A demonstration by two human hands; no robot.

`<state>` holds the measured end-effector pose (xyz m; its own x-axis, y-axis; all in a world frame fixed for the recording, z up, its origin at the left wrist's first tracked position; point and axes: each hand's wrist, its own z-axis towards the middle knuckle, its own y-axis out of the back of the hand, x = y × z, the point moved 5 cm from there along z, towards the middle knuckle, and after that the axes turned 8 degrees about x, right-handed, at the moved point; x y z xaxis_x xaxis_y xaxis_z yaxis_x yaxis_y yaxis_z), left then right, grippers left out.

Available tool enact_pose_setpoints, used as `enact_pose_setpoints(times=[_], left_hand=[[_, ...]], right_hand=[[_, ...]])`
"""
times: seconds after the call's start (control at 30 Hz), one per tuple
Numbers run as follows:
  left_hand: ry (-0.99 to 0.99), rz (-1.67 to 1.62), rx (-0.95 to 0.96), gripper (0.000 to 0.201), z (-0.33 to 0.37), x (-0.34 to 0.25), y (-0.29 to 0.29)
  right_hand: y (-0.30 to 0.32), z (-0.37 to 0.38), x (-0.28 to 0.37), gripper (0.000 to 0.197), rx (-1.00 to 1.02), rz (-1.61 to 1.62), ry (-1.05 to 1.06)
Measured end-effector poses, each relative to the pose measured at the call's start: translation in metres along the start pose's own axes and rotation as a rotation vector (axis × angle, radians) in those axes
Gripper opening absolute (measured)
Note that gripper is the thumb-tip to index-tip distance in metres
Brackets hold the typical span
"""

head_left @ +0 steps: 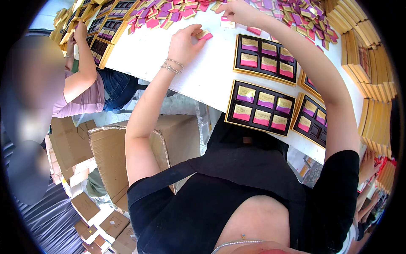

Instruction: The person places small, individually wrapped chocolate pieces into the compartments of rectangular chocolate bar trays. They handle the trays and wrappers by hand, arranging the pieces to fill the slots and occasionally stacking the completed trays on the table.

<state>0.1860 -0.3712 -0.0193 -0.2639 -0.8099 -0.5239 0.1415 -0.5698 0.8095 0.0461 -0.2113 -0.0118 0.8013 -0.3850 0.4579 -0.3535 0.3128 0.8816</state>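
From where I stand, the left hand (185, 44) half-curls about a small gold-and-pink wrapped square (204, 35) at the white surface (207, 70); whether it grips, I can't tell. The right hand (240, 13), fingers partly bent, has an unclear hold too. Picking squares seems the step; next probably calls for lining one up with the black, gold-rimmed box's (315, 128) bare cells.

Bright light whitens the tabletop (148, 55); fisheye edges curve, fading into black corners.
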Motion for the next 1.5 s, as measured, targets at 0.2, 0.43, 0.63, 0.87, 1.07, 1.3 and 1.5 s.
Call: enact_pose_setpoints(times=[0.2, 0.43, 0.63, 0.87, 1.07, 1.3, 1.5], left_hand=[[-0.144, -0.062, -0.094, 0.043, 0.006, -0.036, 0.013], [-0.699, -0.338, 0.395, 0.042, -0.033, -0.251, -0.045], [-0.814, -0.253, 0.507, 0.04, -0.057, -0.32, -0.133], [-0.876, -0.069, 0.363, 0.054, -0.077, -0.335, -0.132], [-0.894, 0.324, 0.528, 0.088, -0.099, -0.322, -0.151], [-0.897, 0.359, 0.55, 0.086, -0.096, -0.318, -0.159], [-0.667, 0.245, 0.322, 0.082, 0.026, -0.267, -0.093]], right_hand=[[0.057, -0.07, 0.015, 0.039, -0.033, 0.513, -0.262], [0.127, -0.348, 0.132, 0.035, -0.408, 0.096, -0.601], [0.004, -0.467, 0.135, 0.016, -1.379, 0.419, -0.838], [-0.026, -0.46, 0.145, 0.021, -1.285, -0.245, -1.09], [-0.028, -0.449, 0.173, 0.034, -0.932, -0.435, -0.959], [-0.029, -0.452, 0.171, 0.063, -0.373, -0.495, -0.764], [-0.009, -0.464, 0.175, 0.06, -0.504, -0.51, -0.751]])
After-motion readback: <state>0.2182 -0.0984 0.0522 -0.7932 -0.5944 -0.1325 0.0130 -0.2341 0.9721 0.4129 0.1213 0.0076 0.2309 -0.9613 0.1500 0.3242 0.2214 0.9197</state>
